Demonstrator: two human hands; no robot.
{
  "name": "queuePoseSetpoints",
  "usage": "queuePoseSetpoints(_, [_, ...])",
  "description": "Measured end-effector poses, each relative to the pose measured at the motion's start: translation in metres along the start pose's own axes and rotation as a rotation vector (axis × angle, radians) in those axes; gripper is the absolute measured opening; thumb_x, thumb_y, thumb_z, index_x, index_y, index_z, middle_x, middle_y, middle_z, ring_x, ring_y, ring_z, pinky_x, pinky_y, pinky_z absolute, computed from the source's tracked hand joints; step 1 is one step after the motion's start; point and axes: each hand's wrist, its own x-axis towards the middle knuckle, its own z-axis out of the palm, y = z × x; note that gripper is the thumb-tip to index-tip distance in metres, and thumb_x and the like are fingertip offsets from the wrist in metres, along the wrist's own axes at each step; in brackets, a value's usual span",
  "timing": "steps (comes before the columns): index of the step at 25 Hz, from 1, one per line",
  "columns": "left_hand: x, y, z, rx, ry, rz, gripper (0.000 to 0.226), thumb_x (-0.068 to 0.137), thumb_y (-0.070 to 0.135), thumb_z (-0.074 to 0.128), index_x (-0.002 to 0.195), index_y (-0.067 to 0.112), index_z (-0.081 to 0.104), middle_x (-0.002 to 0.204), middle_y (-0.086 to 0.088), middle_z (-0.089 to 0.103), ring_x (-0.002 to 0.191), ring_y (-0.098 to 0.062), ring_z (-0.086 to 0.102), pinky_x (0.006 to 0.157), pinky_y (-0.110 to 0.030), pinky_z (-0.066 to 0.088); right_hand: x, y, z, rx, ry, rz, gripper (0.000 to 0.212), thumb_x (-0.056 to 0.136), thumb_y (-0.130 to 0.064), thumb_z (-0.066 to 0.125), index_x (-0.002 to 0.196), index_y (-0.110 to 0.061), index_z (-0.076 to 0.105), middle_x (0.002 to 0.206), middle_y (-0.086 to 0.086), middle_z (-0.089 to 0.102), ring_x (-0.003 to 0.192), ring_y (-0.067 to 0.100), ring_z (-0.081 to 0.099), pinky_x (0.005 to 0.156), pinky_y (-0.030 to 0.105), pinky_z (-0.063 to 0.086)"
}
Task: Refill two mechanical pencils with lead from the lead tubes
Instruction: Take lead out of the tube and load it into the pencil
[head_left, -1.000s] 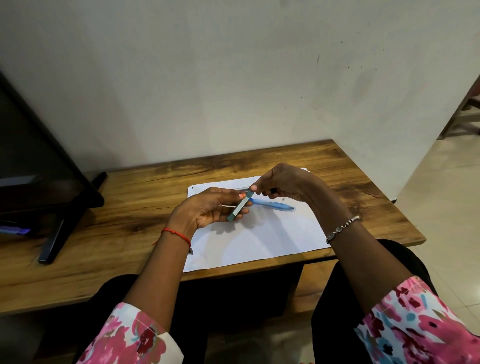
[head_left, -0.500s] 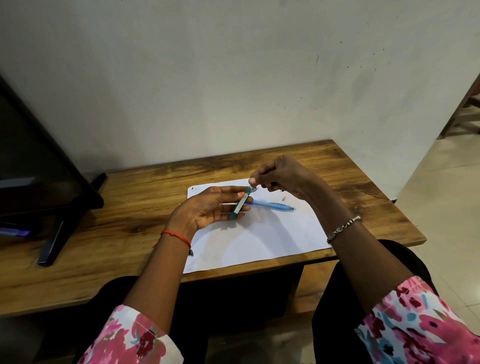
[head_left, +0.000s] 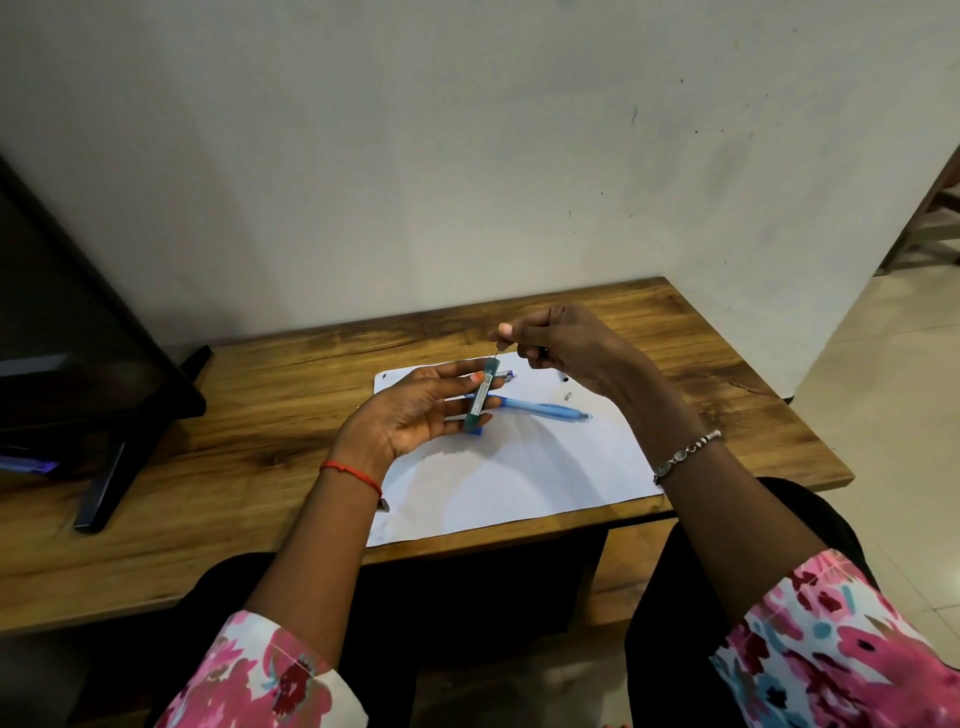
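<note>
My left hand (head_left: 410, 415) holds a slim green lead tube (head_left: 480, 396) upright between thumb and fingers above the white paper (head_left: 519, 467). My right hand (head_left: 566, 343) hovers just above the tube's open top, thumb and forefinger pinched on a thin lead (head_left: 497, 356) partly drawn out of it. A light blue mechanical pencil (head_left: 540, 408) lies on the paper behind the tube, tip pointing right. A second pencil's end (head_left: 505, 374) shows just past my left fingertips. Two small loose parts, one black (head_left: 561, 380) and one grey (head_left: 568, 395), rest on the paper.
The wooden table (head_left: 260, 405) stands against a pale wall. A black monitor on its stand (head_left: 98, 395) takes up the table's left end. Tiled floor and a wooden chair leg (head_left: 930, 218) are off to the right.
My right hand has risen from the tube's top, drawing a lead upward out of it. My left hand has tilted the tube more upright.
</note>
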Motion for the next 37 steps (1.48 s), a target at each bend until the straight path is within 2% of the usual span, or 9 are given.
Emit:
queuePoseSetpoints(8, [0.0, 0.0, 0.001, -0.03, -0.006, 0.025, 0.02, 0.089, 0.005, 0.051, 0.089, 0.015, 0.068, 0.072, 0.001, 0.075, 0.066, -0.014, 0.072, 0.068, -0.031, 0.058, 0.003, 0.0, 0.002, 0.103, 0.217, -0.109, 0.02, 0.075, -0.015, 0.074, 0.06, -0.005, 0.063, 0.041, -0.005, 0.042, 0.044, 0.01, 0.033, 0.043, 0.017, 0.03])
queuePoseSetpoints(12, [-0.001, 0.001, -0.001, -0.034, -0.022, 0.027, 0.019, 0.088, 0.005, 0.051, 0.09, 0.012, 0.069, 0.075, -0.001, 0.075, 0.069, -0.014, 0.071, 0.072, -0.032, 0.058, 0.001, -0.004, 0.0, 0.182, 0.316, -0.148, 0.02, 0.078, -0.018, 0.072, 0.062, -0.009, 0.063, 0.039, -0.01, 0.048, 0.038, 0.007, 0.032, 0.042, 0.017, 0.029])
queuePoseSetpoints(16, [-0.001, 0.002, -0.004, -0.06, -0.048, 0.063, 0.021, 0.091, 0.006, 0.046, 0.095, 0.01, 0.067, 0.082, 0.0, 0.075, 0.076, -0.013, 0.071, 0.077, -0.032, 0.057, 0.002, -0.004, -0.004, 0.259, 0.425, -0.171, 0.016, 0.076, -0.016, 0.074, 0.065, -0.008, 0.065, 0.06, 0.01, 0.058, 0.037, 0.008, 0.03, 0.04, 0.018, 0.026])
queuePoseSetpoints(20, [-0.002, 0.003, -0.001, -0.075, -0.086, 0.134, 0.026, 0.093, 0.006, 0.041, 0.094, 0.008, 0.067, 0.092, 0.001, 0.075, 0.088, -0.015, 0.071, 0.082, -0.031, 0.055, 0.0, -0.003, -0.001, 0.091, 0.383, -0.182, 0.009, 0.076, -0.012, 0.073, 0.071, -0.007, 0.068, 0.061, 0.009, 0.063, 0.034, 0.004, 0.033, 0.037, 0.014, 0.027])
queuePoseSetpoints(24, [-0.002, 0.002, 0.002, -0.017, -0.091, 0.163, 0.027, 0.092, 0.007, 0.044, 0.091, 0.011, 0.071, 0.094, 0.002, 0.075, 0.092, -0.013, 0.07, 0.086, -0.031, 0.052, 0.001, -0.001, 0.006, -0.016, 0.298, -0.164, 0.011, 0.074, -0.011, 0.075, 0.074, -0.002, 0.069, 0.073, 0.025, 0.064, 0.036, 0.003, 0.033, 0.037, 0.014, 0.027])
queuePoseSetpoints(28, [0.0, 0.001, 0.002, 0.012, -0.061, 0.165, 0.024, 0.092, 0.006, 0.045, 0.093, 0.011, 0.068, 0.089, 0.005, 0.076, 0.088, -0.009, 0.07, 0.085, -0.027, 0.053, 0.0, -0.001, 0.006, -0.043, 0.247, -0.136, 0.017, 0.078, -0.016, 0.071, 0.081, 0.001, 0.07, 0.069, 0.017, 0.063, 0.04, 0.006, 0.035, 0.04, 0.016, 0.028])
queuePoseSetpoints(30, [0.001, 0.001, 0.002, -0.013, -0.047, 0.174, 0.022, 0.091, 0.004, 0.045, 0.096, 0.009, 0.067, 0.087, 0.005, 0.076, 0.085, -0.01, 0.071, 0.081, -0.025, 0.055, 0.003, 0.0, 0.005, 0.025, 0.221, -0.078, 0.016, 0.087, -0.017, 0.062, 0.081, -0.003, 0.068, 0.072, 0.014, 0.059, 0.047, 0.008, 0.037, 0.044, 0.018, 0.03])
queuePoseSetpoints(34, [0.003, 0.0, 0.001, -0.043, 0.003, 0.183, 0.022, 0.091, 0.003, 0.045, 0.096, 0.007, 0.066, 0.082, 0.003, 0.076, 0.078, -0.011, 0.072, 0.077, -0.025, 0.056, 0.007, -0.002, 0.0, 0.304, 0.146, 0.082, 0.035, 0.086, 0.014, 0.027, 0.098, 0.008, 0.059, 0.082, 0.013, 0.058, 0.063, 0.014, 0.046, 0.056, 0.021, 0.039])
queuePoseSetpoints(37, [0.004, 0.0, 0.0, -0.049, 0.018, 0.187, 0.021, 0.091, 0.003, 0.046, 0.096, 0.006, 0.066, 0.082, 0.004, 0.076, 0.078, -0.011, 0.072, 0.078, -0.027, 0.056, 0.008, 0.0, -0.005, 0.402, 0.107, 0.07, 0.034, 0.088, 0.019, 0.026, 0.107, 0.008, 0.052, 0.087, 0.015, 0.059, 0.077, 0.021, 0.061, 0.067, 0.021, 0.054])
